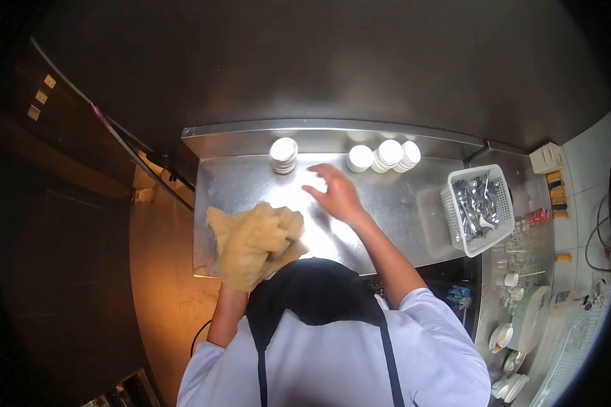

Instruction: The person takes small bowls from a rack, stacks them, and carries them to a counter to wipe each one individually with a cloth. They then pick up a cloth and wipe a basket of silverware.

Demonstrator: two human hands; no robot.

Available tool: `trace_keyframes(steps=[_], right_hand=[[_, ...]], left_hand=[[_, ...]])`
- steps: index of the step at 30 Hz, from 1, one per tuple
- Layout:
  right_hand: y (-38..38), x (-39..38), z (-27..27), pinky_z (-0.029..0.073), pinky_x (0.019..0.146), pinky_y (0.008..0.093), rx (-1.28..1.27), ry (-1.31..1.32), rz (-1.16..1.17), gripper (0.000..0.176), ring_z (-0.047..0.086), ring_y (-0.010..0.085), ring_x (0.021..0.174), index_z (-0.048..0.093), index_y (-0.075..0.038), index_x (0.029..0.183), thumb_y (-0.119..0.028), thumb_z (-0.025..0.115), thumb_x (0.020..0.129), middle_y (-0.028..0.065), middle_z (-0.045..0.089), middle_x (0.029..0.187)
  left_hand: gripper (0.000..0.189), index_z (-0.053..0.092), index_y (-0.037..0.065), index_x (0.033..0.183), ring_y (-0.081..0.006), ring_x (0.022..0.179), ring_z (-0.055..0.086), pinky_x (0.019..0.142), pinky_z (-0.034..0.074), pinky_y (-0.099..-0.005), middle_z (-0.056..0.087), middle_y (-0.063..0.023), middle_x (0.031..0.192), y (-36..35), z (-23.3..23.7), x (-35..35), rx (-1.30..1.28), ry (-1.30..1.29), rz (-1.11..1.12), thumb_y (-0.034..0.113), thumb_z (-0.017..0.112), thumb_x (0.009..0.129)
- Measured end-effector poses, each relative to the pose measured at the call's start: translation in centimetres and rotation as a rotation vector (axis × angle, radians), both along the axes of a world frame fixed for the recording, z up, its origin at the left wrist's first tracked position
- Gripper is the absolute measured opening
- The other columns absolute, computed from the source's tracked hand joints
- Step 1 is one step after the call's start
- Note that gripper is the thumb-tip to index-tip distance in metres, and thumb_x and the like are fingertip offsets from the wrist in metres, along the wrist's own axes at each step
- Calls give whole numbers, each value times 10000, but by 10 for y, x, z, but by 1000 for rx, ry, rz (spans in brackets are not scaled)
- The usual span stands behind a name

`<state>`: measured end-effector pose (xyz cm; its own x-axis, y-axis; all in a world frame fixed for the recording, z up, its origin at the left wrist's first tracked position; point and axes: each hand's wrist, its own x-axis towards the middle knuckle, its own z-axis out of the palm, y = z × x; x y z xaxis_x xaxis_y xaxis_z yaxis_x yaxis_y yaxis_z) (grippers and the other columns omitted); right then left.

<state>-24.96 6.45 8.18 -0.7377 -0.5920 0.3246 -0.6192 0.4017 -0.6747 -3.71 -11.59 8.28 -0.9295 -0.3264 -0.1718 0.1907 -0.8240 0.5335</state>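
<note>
A tan cloth [258, 241] is bunched over my left hand, whose fingers are hidden in its folds. Anything else inside the cloth is out of sight. My right hand [336, 195] hovers above the steel counter, thumb and fingers apart and nothing between them. Its fingertips point toward a stack of small white dishes [284, 154] a short way to the left. More white dish stacks [389, 155] stand beyond this hand, to its right, in a close row near the counter's back ledge.
The steel counter [414, 230] has a raised back ledge [332, 126]. At its right stands a white plastic basket [455, 224] full of metal cutlery. Glasses [519, 254] and stacked plates [501, 337] line a side counter at far right. A hose [139, 159] hangs at left.
</note>
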Motion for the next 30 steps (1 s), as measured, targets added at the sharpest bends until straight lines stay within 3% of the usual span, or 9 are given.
trace_keyframes(steps=[3,4,10,13,16,19,22,25,30], right_hand=[[35,-49,-47,533,954,469,207,339,-316,471,613,412,1156,673,2,1179,-177,842,777,261,637,1245],[44,-63,-44,507,1006,486,333,307,-327,545,573,434,1243,637,-13,1261,-205,834,790,272,593,1334],[51,-113,-75,529,938,493,614,268,-320,605,597,430,1162,587,-32,1286,-228,836,771,293,572,1261],[47,-121,-92,556,842,480,680,374,-349,440,658,394,989,610,-19,1095,-220,808,758,241,624,1045],[46,-127,-83,555,827,516,734,233,-336,676,659,413,1006,561,-46,1287,-307,855,737,239,615,1108],[48,-122,-69,557,805,518,658,204,-308,695,667,417,967,550,-48,1280,-330,858,725,230,631,1056],[49,-116,-58,554,812,505,585,226,-307,625,660,406,969,557,-39,1156,-328,870,698,225,630,1001],[47,-104,-44,543,835,514,525,245,-331,634,655,406,993,554,-31,1186,-308,866,708,220,642,1040],[8,-30,16,529,951,478,272,88,-123,679,640,405,1133,548,-15,1283,-286,852,739,224,657,1223]], left_hand=[[490,519,54,1383,-264,1205,605,1060,502,-413,596,-131,1355,-4,18,6,-5,3,53,404,580,1045],[482,522,57,1375,-261,1198,605,1056,502,-411,598,-128,1346,-9,21,4,-6,3,73,401,582,1044],[434,539,70,1327,-244,1155,609,1029,503,-400,607,-111,1293,-23,17,-4,-34,-7,158,387,596,1036],[411,547,77,1303,-235,1134,611,1016,504,-394,611,-102,1267,-23,24,12,-36,-12,225,380,603,1032],[387,556,84,1279,-227,1112,613,1002,505,-388,616,-93,1241,-27,39,27,-48,-16,303,373,610,1028],[364,564,90,1255,-218,1091,615,989,505,-383,620,-84,1214,-33,43,21,-57,-14,347,366,617,1024],[340,572,97,1231,-209,1069,616,975,506,-377,625,-75,1188,-29,48,6,-55,-6,342,359,625,1020],[317,581,104,1207,-201,1048,618,962,507,-371,630,-66,1161,-19,55,-7,-46,-4,316,352,632,1016],[279,595,115,1167,-187,1012,621,940,508,-362,637,-51,1118,-3,68,-21,-13,-8,270,340,644,1009]])
